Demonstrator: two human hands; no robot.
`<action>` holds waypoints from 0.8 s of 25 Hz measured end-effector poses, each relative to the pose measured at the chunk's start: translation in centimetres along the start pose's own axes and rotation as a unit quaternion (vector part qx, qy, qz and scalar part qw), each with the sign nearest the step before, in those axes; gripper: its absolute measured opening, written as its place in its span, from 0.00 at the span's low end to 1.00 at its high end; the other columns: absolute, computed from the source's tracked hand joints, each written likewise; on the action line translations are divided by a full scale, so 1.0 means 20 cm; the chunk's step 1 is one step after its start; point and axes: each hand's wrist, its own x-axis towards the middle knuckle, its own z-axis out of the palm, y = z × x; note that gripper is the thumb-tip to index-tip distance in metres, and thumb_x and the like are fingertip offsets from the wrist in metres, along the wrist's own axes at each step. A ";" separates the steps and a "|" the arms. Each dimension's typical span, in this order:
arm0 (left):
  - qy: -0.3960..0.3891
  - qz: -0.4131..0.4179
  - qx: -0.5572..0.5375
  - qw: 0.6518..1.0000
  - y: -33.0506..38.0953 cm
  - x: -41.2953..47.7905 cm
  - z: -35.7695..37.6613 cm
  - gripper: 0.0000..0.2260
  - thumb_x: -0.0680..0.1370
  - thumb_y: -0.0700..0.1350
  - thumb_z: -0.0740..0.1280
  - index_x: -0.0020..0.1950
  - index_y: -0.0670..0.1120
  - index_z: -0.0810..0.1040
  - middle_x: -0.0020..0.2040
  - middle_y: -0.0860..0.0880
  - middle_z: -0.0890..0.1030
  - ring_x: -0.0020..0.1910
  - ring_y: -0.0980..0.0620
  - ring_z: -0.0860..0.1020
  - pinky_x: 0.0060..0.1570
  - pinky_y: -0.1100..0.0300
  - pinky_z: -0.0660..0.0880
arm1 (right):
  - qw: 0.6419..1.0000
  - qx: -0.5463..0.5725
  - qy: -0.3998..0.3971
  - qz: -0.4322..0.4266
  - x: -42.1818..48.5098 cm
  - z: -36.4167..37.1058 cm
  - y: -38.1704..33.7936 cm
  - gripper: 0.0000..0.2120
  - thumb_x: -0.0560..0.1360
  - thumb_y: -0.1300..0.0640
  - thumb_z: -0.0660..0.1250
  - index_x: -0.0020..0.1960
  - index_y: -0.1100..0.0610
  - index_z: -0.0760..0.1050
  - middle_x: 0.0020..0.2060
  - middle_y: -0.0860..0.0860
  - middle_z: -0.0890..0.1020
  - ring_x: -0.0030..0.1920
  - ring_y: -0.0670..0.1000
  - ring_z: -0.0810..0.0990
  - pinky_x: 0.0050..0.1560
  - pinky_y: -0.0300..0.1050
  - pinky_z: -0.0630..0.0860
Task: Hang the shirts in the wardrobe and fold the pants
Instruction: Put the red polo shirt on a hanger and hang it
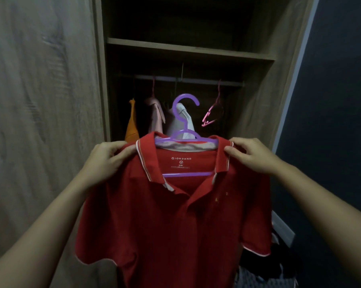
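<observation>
The red shirt (pixel 175 215) hangs in the middle of the frame on a purple hanger (pixel 185 129), held up between my two hands in front of the open wardrobe (pixel 187 50). My left hand (pixel 104 163), at centre left, pinches the shirt's left shoulder by the collar, fingers curled into the cloth. My right hand (pixel 252 154), at centre right, pinches the other collar edge between thumb and fingers. Behind the hanger's hook, an orange (pixel 132 123), a pink (pixel 155 115) and a white garment (pixel 182 119) hang from the rail (pixel 183 79).
</observation>
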 end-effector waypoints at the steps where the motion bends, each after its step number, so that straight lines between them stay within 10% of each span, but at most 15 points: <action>1: -0.013 -0.006 -0.034 0.999 -0.01 0.01 -0.01 0.16 0.75 0.60 0.64 0.37 0.50 0.79 0.29 0.50 0.76 0.32 0.63 0.70 0.34 0.59 0.69 | 0.999 0.037 -0.002 -0.001 0.01 0.01 -0.01 0.15 0.76 0.43 0.61 0.47 0.53 0.78 0.41 0.49 0.82 0.44 0.48 0.80 0.50 0.54 0.76; 4: -0.035 -0.041 -0.082 0.995 -0.05 0.04 -0.07 0.16 0.75 0.62 0.63 0.44 0.50 0.82 0.36 0.44 0.82 0.38 0.58 0.75 0.39 0.58 0.74 | 0.989 0.142 0.036 -0.001 0.01 0.02 -0.04 0.09 0.76 0.52 0.65 0.45 0.56 0.80 0.40 0.54 0.83 0.42 0.48 0.81 0.49 0.56 0.75; 12: -0.181 -0.044 -0.147 0.971 0.01 0.03 -0.27 0.30 0.60 0.72 0.68 0.58 0.60 0.79 0.44 0.54 0.82 0.45 0.60 0.79 0.44 0.68 0.74 | 0.986 0.111 0.118 0.036 0.07 0.03 0.02 0.26 0.62 0.25 0.63 0.45 0.44 0.80 0.41 0.45 0.84 0.45 0.48 0.82 0.52 0.61 0.77; 16: -0.362 -0.058 -0.142 0.919 0.25 0.13 -0.27 0.28 0.61 0.69 0.71 0.51 0.50 0.82 0.47 0.47 0.84 0.45 0.52 0.81 0.42 0.63 0.77 | 0.988 0.129 0.089 -0.001 0.17 0.05 0.02 0.10 0.70 0.38 0.65 0.43 0.44 0.78 0.39 0.42 0.82 0.44 0.43 0.80 0.53 0.52 0.76; 20: -0.359 -0.085 -0.172 0.913 0.38 0.21 -0.09 0.15 0.72 0.49 0.73 0.54 0.43 0.81 0.49 0.42 0.84 0.51 0.40 0.81 0.53 0.48 0.78 | 0.979 0.172 0.110 -0.012 0.30 0.09 0.10 0.07 0.76 0.55 0.66 0.43 0.42 0.76 0.38 0.40 0.79 0.42 0.35 0.76 0.51 0.41 0.71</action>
